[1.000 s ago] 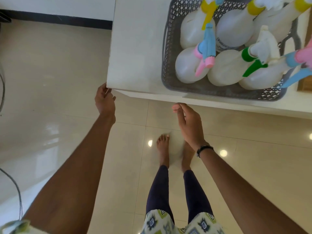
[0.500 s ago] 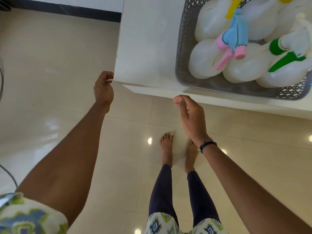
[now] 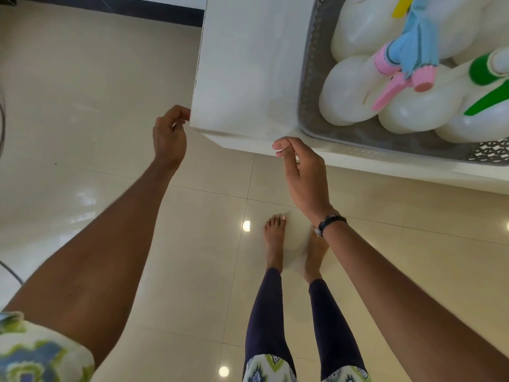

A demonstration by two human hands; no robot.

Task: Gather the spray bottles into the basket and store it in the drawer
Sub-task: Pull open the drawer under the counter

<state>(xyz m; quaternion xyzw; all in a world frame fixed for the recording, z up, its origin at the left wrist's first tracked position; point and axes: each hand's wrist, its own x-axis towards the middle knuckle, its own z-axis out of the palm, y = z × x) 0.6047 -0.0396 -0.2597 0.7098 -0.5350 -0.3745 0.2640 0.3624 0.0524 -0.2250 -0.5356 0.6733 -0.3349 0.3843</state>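
A grey perforated basket (image 3: pixel 308 86) sits in the white drawer (image 3: pixel 245 73) at the upper right. It holds several white spray bottles, among them one with a pink and blue sprayer (image 3: pixel 349 95) and one with a green sprayer (image 3: pixel 429 106). My left hand (image 3: pixel 168 136) is at the drawer's front left corner, its curled fingers touching the corner. My right hand (image 3: pixel 303 172) is at the drawer's front edge, thumb at the rim and fingers curled against the front. The basket's right part is cut off by the frame.
Glossy cream floor tiles (image 3: pixel 82 106) spread below and to the left. My bare feet (image 3: pixel 275 238) stand under the drawer's front. A dark skirting strip (image 3: pixel 137 8) runs along the far wall. A thin cable (image 3: pixel 11 271) lies at the left edge.
The drawer with the basket has shifted up and right in view and looks closer. Both hands stayed at its front edge and rose with it.
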